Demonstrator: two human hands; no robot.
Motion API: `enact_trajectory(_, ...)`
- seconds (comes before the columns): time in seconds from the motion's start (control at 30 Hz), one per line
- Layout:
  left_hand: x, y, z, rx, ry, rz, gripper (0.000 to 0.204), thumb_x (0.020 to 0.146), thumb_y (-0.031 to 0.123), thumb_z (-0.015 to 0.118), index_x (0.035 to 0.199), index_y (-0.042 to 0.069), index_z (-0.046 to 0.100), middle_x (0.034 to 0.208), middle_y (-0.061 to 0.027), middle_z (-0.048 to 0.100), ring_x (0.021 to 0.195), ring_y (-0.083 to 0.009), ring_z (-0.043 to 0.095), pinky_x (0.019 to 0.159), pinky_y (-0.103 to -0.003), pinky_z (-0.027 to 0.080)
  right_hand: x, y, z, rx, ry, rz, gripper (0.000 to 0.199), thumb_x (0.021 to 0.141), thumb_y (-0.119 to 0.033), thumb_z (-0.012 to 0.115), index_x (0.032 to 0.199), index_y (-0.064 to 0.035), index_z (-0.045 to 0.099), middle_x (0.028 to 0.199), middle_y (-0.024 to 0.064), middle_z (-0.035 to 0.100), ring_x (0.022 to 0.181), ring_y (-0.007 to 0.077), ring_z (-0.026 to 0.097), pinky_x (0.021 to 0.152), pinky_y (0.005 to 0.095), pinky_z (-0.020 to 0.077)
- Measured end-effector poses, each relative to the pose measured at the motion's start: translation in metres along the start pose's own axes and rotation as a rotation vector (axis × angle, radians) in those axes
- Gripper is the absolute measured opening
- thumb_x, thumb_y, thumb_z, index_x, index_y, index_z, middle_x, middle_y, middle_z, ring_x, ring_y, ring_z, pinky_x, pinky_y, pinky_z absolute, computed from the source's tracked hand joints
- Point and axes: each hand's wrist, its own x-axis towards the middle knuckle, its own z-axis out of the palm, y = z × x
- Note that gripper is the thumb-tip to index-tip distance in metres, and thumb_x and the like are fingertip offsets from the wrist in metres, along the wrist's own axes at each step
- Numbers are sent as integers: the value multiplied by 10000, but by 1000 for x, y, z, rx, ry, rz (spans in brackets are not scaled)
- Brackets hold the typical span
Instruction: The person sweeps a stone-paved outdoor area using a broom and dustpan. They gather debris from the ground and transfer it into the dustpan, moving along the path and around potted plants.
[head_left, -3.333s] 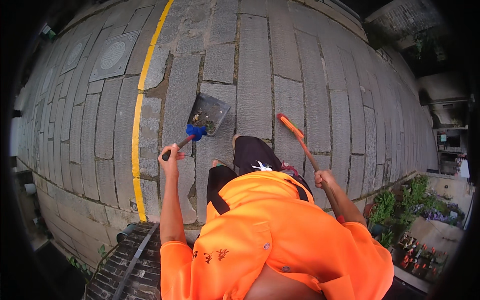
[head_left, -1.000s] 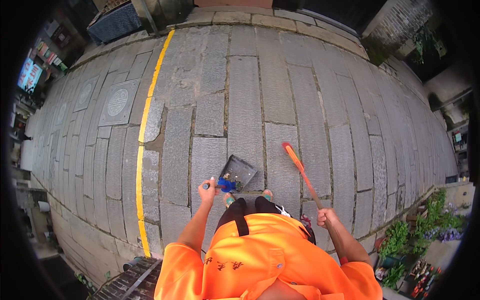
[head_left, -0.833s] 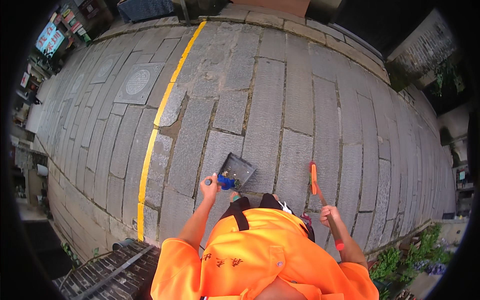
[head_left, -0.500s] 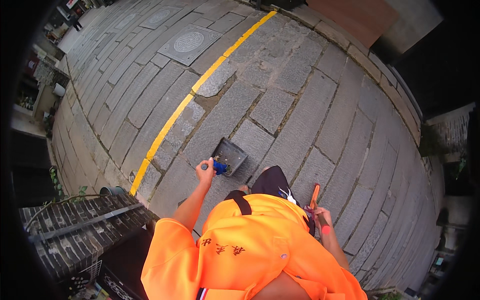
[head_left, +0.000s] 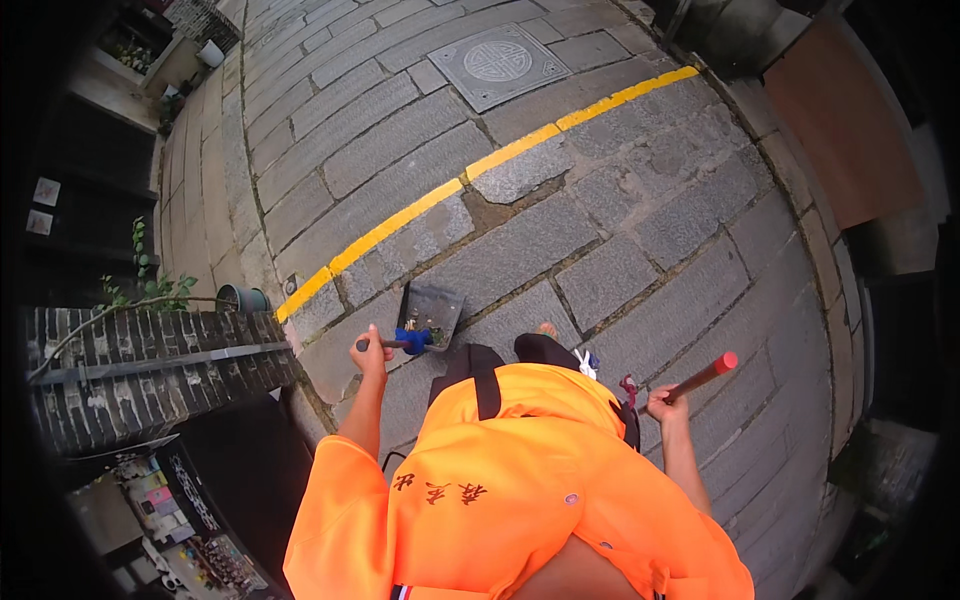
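L to R, as I see it: left hand [head_left: 370,350] is wrapped tight round the dark handle of a dustpan [head_left: 430,315]. Pan sits on the stone paving [head_left: 520,250] just ahead of the feet; long axis runs from the hand up and to the right, mouth toward the yellow line [head_left: 420,210]. Bits of debris inside, can't ID them. Right hand [head_left: 665,405] is clenched on a red-tipped stick [head_left: 705,373], angled up-right; its lower end is hidden behind the orange jacket [head_left: 520,480].
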Motion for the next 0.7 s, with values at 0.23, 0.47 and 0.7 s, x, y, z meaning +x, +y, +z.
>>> enact_trajectory(0.23, 20, -5, 7, -96, 193, -131, 311, 838, 265, 557, 653, 20, 511, 552, -69, 531, 387, -132, 527, 321, -243, 443, 26, 78, 235, -374, -136, 120, 160, 769, -97, 476, 613, -93, 439, 490, -32, 422, 419, 103, 427, 403, 228, 350)
enact_trajectory(0.47, 82, 19, 49, -216, 310, -227, 283, 823, 246, 575, 698, -7, 548, 588, -73, 552, 406, -156, 554, 329, -251, 456, 95, 105, 377, -646, -333, 295, 144, 847, -79, 388, 850, 48, 455, 483, -75, 380, 395, 40, 397, 408, 228, 327)
enact_trajectory(0.7, 161, 50, 74, -282, 451, -385, 281, 816, 256, 585, 717, -6, 561, 613, -76, 564, 401, -156, 553, 320, -250, 443, 129, 188, 494, -836, -429, 357, 216, 855, -106, 409, 911, 83, 498, 515, -76, 392, 408, 42, 383, 428, 221, 316)
